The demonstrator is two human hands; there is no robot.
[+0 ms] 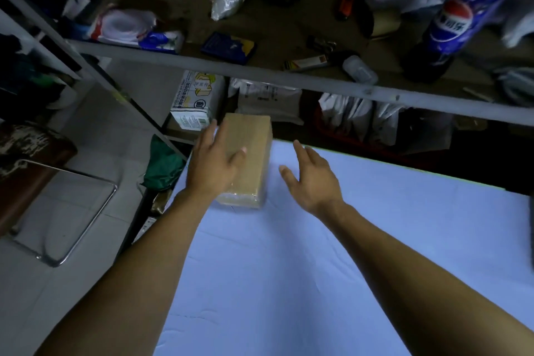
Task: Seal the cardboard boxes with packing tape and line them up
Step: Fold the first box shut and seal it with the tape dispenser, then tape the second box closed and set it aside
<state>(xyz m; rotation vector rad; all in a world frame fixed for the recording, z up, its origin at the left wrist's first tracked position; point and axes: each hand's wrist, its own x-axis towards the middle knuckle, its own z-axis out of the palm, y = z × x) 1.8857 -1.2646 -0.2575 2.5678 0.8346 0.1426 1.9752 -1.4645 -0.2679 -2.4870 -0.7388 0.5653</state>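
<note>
A small brown cardboard box (250, 150) lies at the far left corner of the table, covered in a pale blue cloth (289, 269). Clear tape shines along its near end. My left hand (215, 165) rests flat on the box's left top side, fingers spread. My right hand (310, 179) hovers open just right of the box, fingers apart, not touching it. No tape roll shows on the table.
A grey metal shelf rail (289, 78) crosses above the table's far edge, with a cola bottle (450, 23), packets and bags on the shelf. A white carton (196, 101) and mailer bags stand below it. A metal-framed stool (57, 205) is on the left floor.
</note>
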